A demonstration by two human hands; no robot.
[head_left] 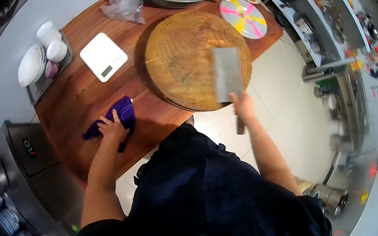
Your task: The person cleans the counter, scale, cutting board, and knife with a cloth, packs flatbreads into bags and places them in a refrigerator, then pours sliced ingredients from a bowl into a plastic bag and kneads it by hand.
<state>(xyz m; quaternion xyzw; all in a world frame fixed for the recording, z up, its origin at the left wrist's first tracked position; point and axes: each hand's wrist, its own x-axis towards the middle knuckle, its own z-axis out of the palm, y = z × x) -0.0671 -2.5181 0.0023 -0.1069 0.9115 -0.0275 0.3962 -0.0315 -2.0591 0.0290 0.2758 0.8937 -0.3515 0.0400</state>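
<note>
My right hand (243,107) is closed round the dark handle of a cleaver (228,73). Its broad grey blade lies over the right side of a thick round wooden chopping block (179,55), slightly blurred. Whether the blade touches the wood I cannot tell. On the left, my left hand (112,128) rests with spread fingers on a crumpled purple cloth (124,111) near the table's front edge. Part of the cloth is hidden under the hand.
A white kitchen scale (103,57) sits left of the block on the wooden table (63,118). Behind are a plastic bag (126,2) and a metal basin (163,2). A pink-and-yellow striped plate (243,18) lies at right. A tray (39,94) holds white bowls and cups.
</note>
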